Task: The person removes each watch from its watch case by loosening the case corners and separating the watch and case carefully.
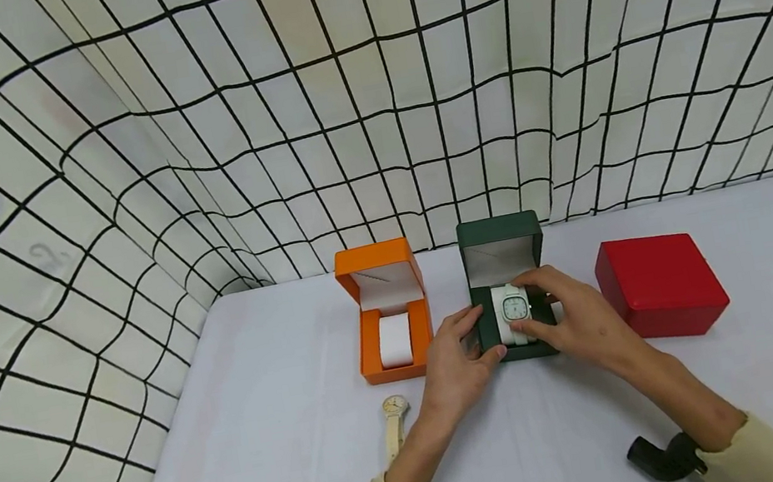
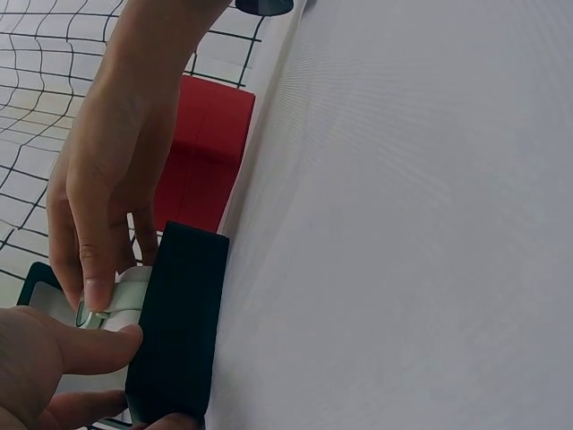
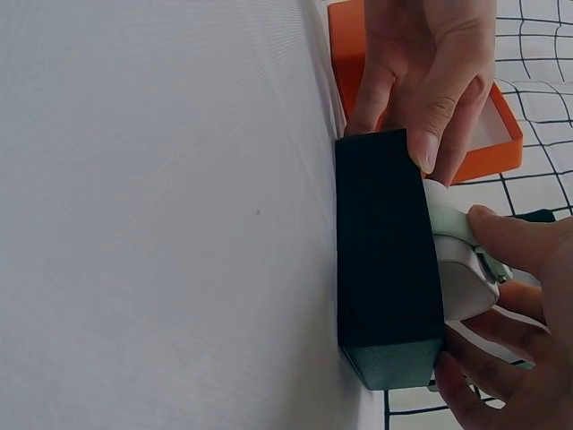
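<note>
A mint-green wristwatch point(image 1: 515, 307) with a squarish dial sits around a white cushion in the opened dark green watch box point(image 1: 499, 230). My right hand point(image 1: 584, 319) holds the watch between thumb and forefinger; in the right wrist view the thumb lies on its pale strap point(image 3: 449, 220). My left hand point(image 1: 453, 374) grips the box's near left corner, its thumb over the rim and other fingers against the outside wall. Part of the cushion point(image 3: 466, 285) shows under the strap. The hands hide much of the box's inside.
To the left stands an opened orange watch box point(image 1: 370, 361) with a bare white cushion point(image 1: 395, 341). A closed red box point(image 1: 659, 282) is at the right. A cream wristwatch point(image 1: 394, 408) lies beside my left forearm. Black wire grid point(image 1: 436, 98) stands behind the white-covered table point(image 1: 257, 430).
</note>
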### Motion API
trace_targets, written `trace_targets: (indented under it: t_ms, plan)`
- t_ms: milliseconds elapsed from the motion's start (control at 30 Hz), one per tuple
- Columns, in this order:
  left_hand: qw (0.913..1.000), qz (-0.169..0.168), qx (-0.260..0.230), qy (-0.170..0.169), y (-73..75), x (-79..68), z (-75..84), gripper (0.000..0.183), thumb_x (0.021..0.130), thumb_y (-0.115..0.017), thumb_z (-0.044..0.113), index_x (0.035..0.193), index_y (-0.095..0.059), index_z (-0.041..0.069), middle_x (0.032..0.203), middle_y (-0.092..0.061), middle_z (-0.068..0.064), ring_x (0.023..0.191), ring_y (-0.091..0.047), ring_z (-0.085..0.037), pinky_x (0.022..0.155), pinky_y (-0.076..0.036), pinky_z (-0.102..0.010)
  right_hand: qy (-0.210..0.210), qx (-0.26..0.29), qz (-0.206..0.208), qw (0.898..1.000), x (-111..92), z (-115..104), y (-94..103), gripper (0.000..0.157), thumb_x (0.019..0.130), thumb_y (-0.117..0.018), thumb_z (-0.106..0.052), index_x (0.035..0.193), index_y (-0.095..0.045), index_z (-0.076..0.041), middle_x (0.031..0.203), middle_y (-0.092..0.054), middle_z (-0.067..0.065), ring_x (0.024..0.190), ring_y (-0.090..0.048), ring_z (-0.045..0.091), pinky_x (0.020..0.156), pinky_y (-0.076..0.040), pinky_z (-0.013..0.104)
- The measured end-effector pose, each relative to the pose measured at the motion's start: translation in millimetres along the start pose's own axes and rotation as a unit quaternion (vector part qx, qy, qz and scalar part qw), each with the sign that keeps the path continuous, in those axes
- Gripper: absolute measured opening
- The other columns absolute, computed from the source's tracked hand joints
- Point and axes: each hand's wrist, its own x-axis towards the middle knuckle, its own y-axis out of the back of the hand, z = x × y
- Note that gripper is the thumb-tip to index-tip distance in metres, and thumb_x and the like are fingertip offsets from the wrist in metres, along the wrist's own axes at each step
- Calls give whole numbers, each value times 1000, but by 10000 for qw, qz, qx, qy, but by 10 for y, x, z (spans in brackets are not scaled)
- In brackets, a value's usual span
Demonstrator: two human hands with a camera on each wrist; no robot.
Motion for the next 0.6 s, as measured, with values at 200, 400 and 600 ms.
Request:
trace_targets:
  t_ms: [200, 400, 600]
  plan:
    - [10000, -21, -17, 38, -7, -2, 1, 62, 88, -82, 6, 145, -59, 1, 151, -54, -18, 138, -57, -34, 101, -57, -37, 26, 100, 42, 9999, -13, -5, 6, 56, 83, -88, -13, 132, -63, -11, 126, -67, 10, 105, -69, 25, 93, -61, 50]
    - [9999, -58, 26, 83, -5, -5, 22, 62, 89, -81, 5, 146, -58, 1, 153, -53, -18, 139, -57, -35, 101, -57, -36, 21, 237, 77, 9997, -28, -15, 20, 55, 84, -87, -13, 133, -62, -11, 126, -66, 10, 107, -70, 27, 93, -62, 50]
    - [9998, -133, 119, 124, 0, -6, 68, 62, 90, -79, 5, 148, -56, 1, 153, -51, -20, 137, -57, -34, 100, -59, -35, 22, 320, 151, 9994, -37, -17, 36, 57, 84, -87, -13, 135, -60, -10, 127, -66, 10, 106, -69, 26, 91, -62, 51]
